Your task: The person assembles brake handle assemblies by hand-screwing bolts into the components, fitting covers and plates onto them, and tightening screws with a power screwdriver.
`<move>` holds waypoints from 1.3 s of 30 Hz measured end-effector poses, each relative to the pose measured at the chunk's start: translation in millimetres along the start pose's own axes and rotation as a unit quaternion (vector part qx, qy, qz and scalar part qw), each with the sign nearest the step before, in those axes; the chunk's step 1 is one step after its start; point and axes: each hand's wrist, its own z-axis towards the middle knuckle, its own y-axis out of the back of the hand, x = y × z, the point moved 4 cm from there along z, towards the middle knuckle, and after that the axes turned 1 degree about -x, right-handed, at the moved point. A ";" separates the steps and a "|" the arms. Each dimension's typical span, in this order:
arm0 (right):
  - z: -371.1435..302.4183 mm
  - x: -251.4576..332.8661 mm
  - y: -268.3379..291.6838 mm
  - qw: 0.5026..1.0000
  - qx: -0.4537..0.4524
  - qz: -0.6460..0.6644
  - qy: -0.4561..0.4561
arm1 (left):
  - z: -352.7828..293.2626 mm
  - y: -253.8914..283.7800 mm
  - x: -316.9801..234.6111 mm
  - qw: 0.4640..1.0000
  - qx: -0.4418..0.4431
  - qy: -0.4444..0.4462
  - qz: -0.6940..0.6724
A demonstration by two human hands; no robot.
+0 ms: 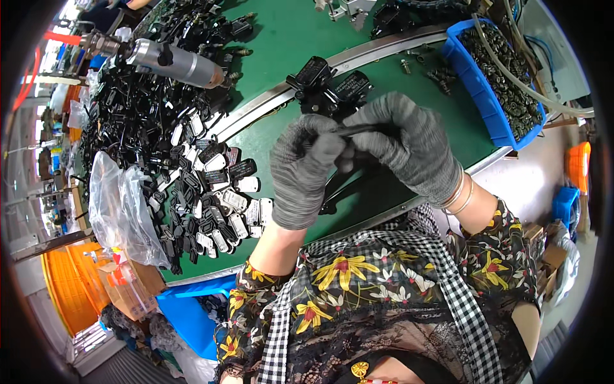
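Observation:
Both my hands wear grey knit gloves and meet over the green bench. My left hand (304, 160) is closed, thumb against fingers, on one end of a thin black strip-like part (350, 130). My right hand (409, 144) pinches its other end between thumb and fingers. The grip covers most of the part, so its exact kind cannot be made out. Just beyond my hands lie black moulded pieces with printed labels (329, 83). A thin black cable (339, 185) runs across the bench below my hands.
Left of me spreads a heap of black parts (128, 115) with white and black tags (224, 205). A silver air tool (176, 63) hangs above it. A metal rail (256, 109) crosses the bench. At right sits a blue bin (476, 83) of small metal fittings; a plastic bag (121, 205) hangs at left.

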 end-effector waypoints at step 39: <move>-52.6 -49.0 70.8 0.958 -0.046 -0.264 -0.101 | -32.3 -35.5 89.4 0.808 0.074 -0.236 0.534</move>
